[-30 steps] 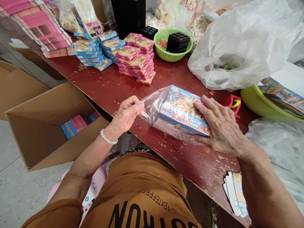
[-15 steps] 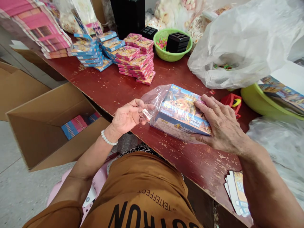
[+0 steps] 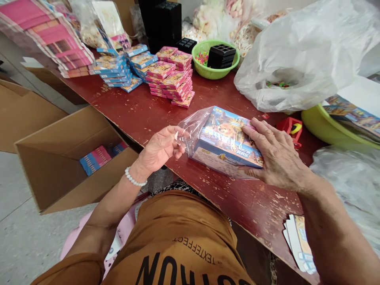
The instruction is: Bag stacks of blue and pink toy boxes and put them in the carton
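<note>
Right hand (image 3: 276,152) lies open and flat on the box (image 3: 225,140), fingers spread over its right end, pressing down without wrapping around it. Left hand (image 3: 158,149) is curled, its fingertips (image 3: 178,144) close together at the loose mouth of the clear bag (image 3: 192,128) that holds the box. From my feed I can't tell whether they pinch the film or only rest against it; the glare hides that. The bagged box lies on the chipped red table (image 3: 133,107), near its front edge and between the hands.

Beyond it I can see the pink stack (image 3: 173,75) and the blue stack (image 3: 114,67) of boxes, then a green basket (image 3: 198,67). A white plastic bag (image 3: 297,59) slumps to the right. Left of the table, a cardboard carton (image 3: 44,174) holds a few packs (image 3: 96,159). Flat printed cards (image 3: 298,243) at lower right are partly cut off behind the right arm (image 3: 332,225) — too little shows to make them out.
</note>
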Tool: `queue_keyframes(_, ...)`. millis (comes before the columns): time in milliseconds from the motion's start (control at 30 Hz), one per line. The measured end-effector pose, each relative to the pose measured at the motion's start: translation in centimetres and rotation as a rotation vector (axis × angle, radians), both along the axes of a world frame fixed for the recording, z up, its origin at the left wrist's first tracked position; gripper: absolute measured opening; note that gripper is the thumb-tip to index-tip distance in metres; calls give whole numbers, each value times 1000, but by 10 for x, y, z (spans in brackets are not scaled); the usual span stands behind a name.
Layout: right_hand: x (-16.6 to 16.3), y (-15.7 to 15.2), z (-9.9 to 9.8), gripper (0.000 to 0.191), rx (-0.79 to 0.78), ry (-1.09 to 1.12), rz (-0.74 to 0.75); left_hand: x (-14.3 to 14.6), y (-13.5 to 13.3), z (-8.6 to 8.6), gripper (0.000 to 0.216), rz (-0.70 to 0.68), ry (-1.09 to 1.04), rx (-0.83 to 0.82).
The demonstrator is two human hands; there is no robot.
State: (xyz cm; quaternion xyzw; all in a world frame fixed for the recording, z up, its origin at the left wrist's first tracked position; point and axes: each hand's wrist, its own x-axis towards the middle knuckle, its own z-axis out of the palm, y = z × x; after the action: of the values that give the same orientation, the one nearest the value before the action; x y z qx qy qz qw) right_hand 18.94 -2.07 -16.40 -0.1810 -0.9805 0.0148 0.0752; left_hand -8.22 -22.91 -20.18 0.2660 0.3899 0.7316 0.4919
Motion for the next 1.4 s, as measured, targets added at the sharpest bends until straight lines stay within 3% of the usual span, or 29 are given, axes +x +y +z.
queue_keyframes(200,0,-1,1,106,-2,-1,5,4,9,2,42,132,15,-54)
queue_keyframes(400,1,2,-1,105,13,8,20,5,10,7,38,163,-79,-78)
queue_keyframes(933,2,2,0,100,66,25,54,8,7,4,42,260,50,-52)
queue_keyframes(1233,2,2,-2,96,62,44,42,12,4,-2,37,116,211,-82)
queue_keyframes(1400,2,3,-2,96,61,54,42,16,9,-8,37,117,250,-153)
